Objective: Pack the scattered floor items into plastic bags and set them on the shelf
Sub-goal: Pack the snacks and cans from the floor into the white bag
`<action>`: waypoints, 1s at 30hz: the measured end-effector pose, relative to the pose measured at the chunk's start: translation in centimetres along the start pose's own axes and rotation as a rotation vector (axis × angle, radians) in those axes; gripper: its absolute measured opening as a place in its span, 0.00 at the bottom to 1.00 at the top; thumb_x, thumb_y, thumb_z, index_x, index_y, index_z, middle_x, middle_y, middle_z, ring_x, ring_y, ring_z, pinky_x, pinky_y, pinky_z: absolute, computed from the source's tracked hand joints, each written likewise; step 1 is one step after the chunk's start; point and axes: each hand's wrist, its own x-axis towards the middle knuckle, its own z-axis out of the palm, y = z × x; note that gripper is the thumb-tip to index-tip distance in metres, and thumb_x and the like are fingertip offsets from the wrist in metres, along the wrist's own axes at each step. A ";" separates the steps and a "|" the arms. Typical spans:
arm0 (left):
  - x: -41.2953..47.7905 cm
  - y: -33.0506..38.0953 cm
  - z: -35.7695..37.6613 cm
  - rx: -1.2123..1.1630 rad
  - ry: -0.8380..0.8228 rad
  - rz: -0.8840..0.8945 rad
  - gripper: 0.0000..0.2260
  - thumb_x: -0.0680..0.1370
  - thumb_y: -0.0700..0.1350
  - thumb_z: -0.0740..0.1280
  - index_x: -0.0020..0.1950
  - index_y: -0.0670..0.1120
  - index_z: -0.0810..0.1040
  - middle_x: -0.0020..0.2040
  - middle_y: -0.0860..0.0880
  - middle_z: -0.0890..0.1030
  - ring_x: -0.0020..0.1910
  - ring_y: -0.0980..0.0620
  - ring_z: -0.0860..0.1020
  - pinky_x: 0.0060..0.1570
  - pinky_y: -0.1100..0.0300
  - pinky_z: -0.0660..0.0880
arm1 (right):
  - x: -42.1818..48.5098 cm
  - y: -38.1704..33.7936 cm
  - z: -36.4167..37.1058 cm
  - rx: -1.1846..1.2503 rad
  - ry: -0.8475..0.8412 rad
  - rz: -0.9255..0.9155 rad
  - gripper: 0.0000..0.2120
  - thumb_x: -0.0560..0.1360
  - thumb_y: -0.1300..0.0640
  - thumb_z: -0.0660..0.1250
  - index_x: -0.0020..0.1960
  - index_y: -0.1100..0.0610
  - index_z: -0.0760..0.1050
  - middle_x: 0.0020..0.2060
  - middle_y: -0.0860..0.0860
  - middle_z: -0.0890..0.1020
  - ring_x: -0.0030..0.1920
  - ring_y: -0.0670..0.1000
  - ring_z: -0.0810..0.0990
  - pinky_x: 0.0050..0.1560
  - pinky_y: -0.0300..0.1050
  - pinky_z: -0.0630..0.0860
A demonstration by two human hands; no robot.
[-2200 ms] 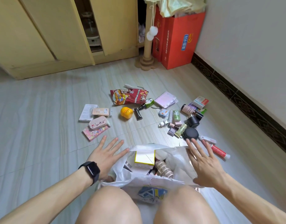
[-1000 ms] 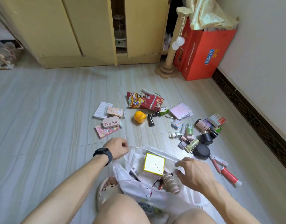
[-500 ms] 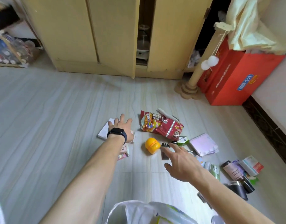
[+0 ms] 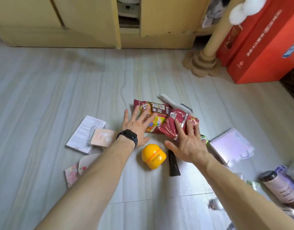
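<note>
Head view: left hand (image 4: pixel 136 127) and right hand (image 4: pixel 188 143), fingers spread wide, lie over red snack packet (image 4: pixel 166 122) on floor (image 4: pixel 43 90), gripping nothing. Yellow container (image 4: pixel 153 156) just below, between wrists.

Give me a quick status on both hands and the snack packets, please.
Left hand, right hand open, spread over red snack packets. No grip yet. Yellow container near, nothing blocking.

The snack packet (image 4: pixel 166 121) is glossy, crinkled plastic film. The yellow container (image 4: pixel 153 156) looks like smooth, shiny plastic. The black tube (image 4: pixel 173 163) is matt. The leaflet (image 4: pixel 83 133) is printed paper. The floor (image 4: pixel 60 83) is smooth tile with a soft sheen.
</note>
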 end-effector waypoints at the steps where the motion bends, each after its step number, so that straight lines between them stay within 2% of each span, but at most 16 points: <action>1: 0.5 0.4 0.2 -0.034 -0.017 0.019 0.43 0.75 0.65 0.62 0.76 0.62 0.33 0.80 0.51 0.38 0.78 0.43 0.39 0.72 0.34 0.42 | -0.2 0.2 0.8 -0.021 0.018 0.007 0.40 0.74 0.29 0.57 0.78 0.37 0.39 0.80 0.52 0.46 0.79 0.61 0.49 0.69 0.70 0.59; 3: 0.9 1.2 0.4 -0.147 -0.005 0.014 0.42 0.75 0.64 0.62 0.77 0.63 0.35 0.80 0.51 0.50 0.79 0.46 0.46 0.73 0.37 0.49 | -1.3 0.7 1.8 -0.061 0.114 -0.007 0.33 0.76 0.37 0.62 0.78 0.42 0.55 0.74 0.56 0.64 0.72 0.62 0.66 0.65 0.67 0.68; 5: 0.6 1.8 0.6 -0.161 0.039 0.000 0.41 0.76 0.62 0.64 0.79 0.60 0.40 0.76 0.49 0.61 0.77 0.45 0.54 0.70 0.42 0.60 | -2.3 1.2 2.0 -0.068 0.167 -0.043 0.25 0.72 0.48 0.71 0.66 0.50 0.68 0.57 0.56 0.77 0.54 0.63 0.79 0.49 0.60 0.77; 7: -0.2 2.5 0.6 -0.086 0.067 0.011 0.37 0.79 0.58 0.63 0.80 0.57 0.44 0.71 0.47 0.67 0.71 0.44 0.62 0.64 0.49 0.67 | -3.5 2.2 1.5 -0.100 0.171 -0.095 0.25 0.65 0.59 0.75 0.57 0.52 0.67 0.44 0.55 0.77 0.39 0.62 0.79 0.32 0.50 0.73; 8: -0.6 2.7 0.5 -0.055 0.057 0.016 0.34 0.80 0.56 0.62 0.80 0.55 0.46 0.69 0.46 0.68 0.69 0.44 0.65 0.61 0.50 0.69 | -3.8 2.5 1.0 -0.086 0.186 -0.115 0.23 0.67 0.61 0.73 0.56 0.51 0.65 0.44 0.55 0.76 0.38 0.62 0.79 0.30 0.48 0.69; 10: -1.3 3.1 0.2 0.005 0.010 0.013 0.30 0.82 0.49 0.60 0.80 0.52 0.48 0.69 0.44 0.68 0.67 0.43 0.66 0.58 0.49 0.71 | -4.8 3.0 -0.9 0.071 0.236 -0.058 0.14 0.75 0.61 0.65 0.57 0.52 0.66 0.47 0.53 0.76 0.42 0.62 0.78 0.34 0.48 0.68; 12: -2.1 3.0 -0.7 0.045 -0.006 -0.007 0.26 0.81 0.43 0.57 0.79 0.49 0.53 0.69 0.43 0.68 0.66 0.41 0.68 0.56 0.48 0.72 | -5.9 3.6 -3.1 0.303 0.358 0.016 0.02 0.80 0.58 0.59 0.53 0.54 0.68 0.45 0.52 0.77 0.41 0.60 0.76 0.37 0.50 0.70; 14: -3.4 2.4 -3.0 0.028 0.016 -0.055 0.21 0.81 0.43 0.56 0.75 0.47 0.61 0.66 0.43 0.72 0.63 0.42 0.73 0.53 0.49 0.74 | -8.2 4.4 -5.6 0.470 0.439 0.050 0.05 0.82 0.56 0.56 0.50 0.54 0.69 0.40 0.51 0.78 0.38 0.57 0.76 0.37 0.50 0.70; 18: -8.0 -0.1 -9.2 -0.207 0.131 -0.134 0.16 0.81 0.51 0.57 0.67 0.46 0.69 0.58 0.42 0.79 0.55 0.38 0.79 0.50 0.48 0.75 | -16.6 5.4 -10.0 0.632 0.439 0.051 0.05 0.83 0.54 0.58 0.48 0.50 0.69 0.35 0.52 0.80 0.29 0.50 0.75 0.32 0.44 0.72; 20: -11.2 -0.8 -12.7 -0.270 0.222 -0.131 0.15 0.80 0.50 0.58 0.65 0.46 0.71 0.56 0.41 0.80 0.52 0.37 0.79 0.48 0.48 0.75 | -22.1 5.7 -11.6 0.751 0.430 0.083 0.04 0.82 0.51 0.60 0.49 0.48 0.70 0.39 0.49 0.83 0.34 0.50 0.81 0.38 0.51 0.80; 23: -17.5 -0.2 -18.1 -0.310 0.299 -0.064 0.14 0.80 0.49 0.59 0.65 0.48 0.73 0.56 0.41 0.81 0.52 0.38 0.79 0.46 0.50 0.73 | -31.4 5.4 -13.8 0.986 0.425 0.162 0.04 0.81 0.51 0.61 0.49 0.47 0.75 0.42 0.52 0.82 0.42 0.56 0.83 0.44 0.61 0.82; 26: -24.0 1.8 -22.2 -0.371 0.348 0.026 0.15 0.80 0.51 0.60 0.65 0.52 0.75 0.54 0.42 0.82 0.51 0.39 0.78 0.43 0.54 0.70 | -39.6 5.2 -14.7 1.241 0.315 0.192 0.06 0.82 0.55 0.61 0.52 0.56 0.75 0.47 0.62 0.81 0.43 0.61 0.84 0.45 0.65 0.82; 30: -32.1 6.1 -25.0 -0.408 0.329 0.226 0.18 0.74 0.57 0.56 0.60 0.54 0.77 0.47 0.47 0.83 0.48 0.41 0.79 0.40 0.56 0.71 | -47.8 5.8 -13.8 1.238 0.170 0.236 0.09 0.81 0.56 0.63 0.52 0.63 0.74 0.46 0.65 0.79 0.39 0.52 0.81 0.38 0.57 0.83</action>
